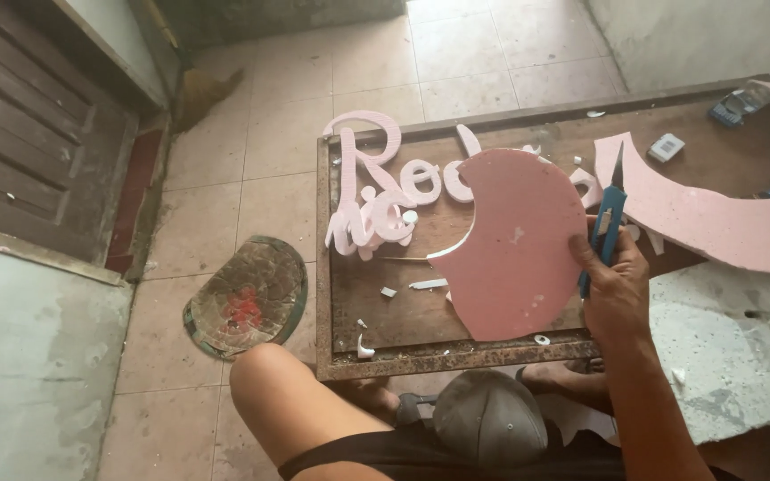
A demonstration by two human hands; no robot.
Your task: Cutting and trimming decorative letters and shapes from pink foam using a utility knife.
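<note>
The right hand (615, 287) is closed around 2 things at once: the right edge of a pink foam piece (514, 245) and a blue knife (607, 224), whose blade points up past the fingers. The piece is a rounded cut-out with a concave bite in its left edge, held tilted up above the board (403, 316) near its front right corner, its lower end close to the front edge. The left hand is not in view.

The foam looks very light and fairly stiff, so 1 hand at the rim is enough to carry it. It also looks brittle and easy to dent: the cut edges are crumbly and the thin points beside the bite would likely snap if pinched. The broad right edge, where the fingers now sit, seems the safest hold, with flat finger pressure rather than fingertips.

Pink letters (376, 191) cut from the same foam lie at the board's back left corner, with white scraps (427, 284) scattered near the middle. A large pink offcut (715, 209) lies over the back right corner. A cap (483, 417) rests below the front edge, beside a bare knee (282, 392).
</note>
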